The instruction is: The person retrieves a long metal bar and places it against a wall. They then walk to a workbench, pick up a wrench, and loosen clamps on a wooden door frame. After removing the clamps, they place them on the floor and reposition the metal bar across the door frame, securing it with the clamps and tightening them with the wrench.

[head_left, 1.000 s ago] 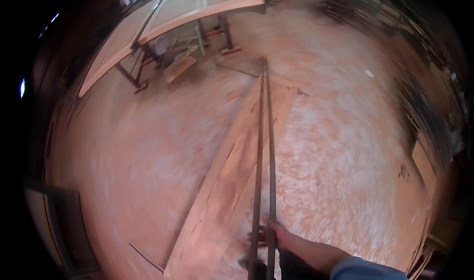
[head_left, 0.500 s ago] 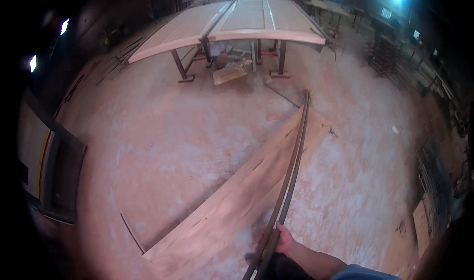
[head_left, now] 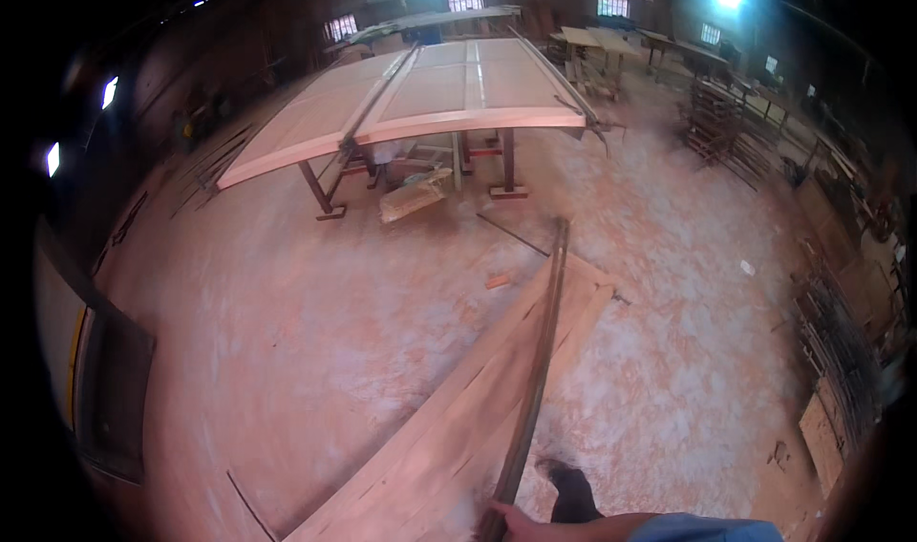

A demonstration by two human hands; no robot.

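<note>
My right fingers [head_left: 508, 514] curl round two long, dark, metal-looking bars [head_left: 539, 370] reaching ahead, their earlier gap now hidden; my left hand is out of view. Beneath the bars lies one pale, flat wooden board [head_left: 449, 437]; farther ahead, one wide, pinkish panelled slab [head_left: 521, 84] on dark trestles [head_left: 508, 160] stands across.

Your long, slim, dark brown bar [head_left: 539, 375], single or doubled unclear: near end in your right grip [head_left: 514, 523], slanting forward and slightly right across long, pale wooden plank [head_left: 468, 408]; contact unclear.
</note>
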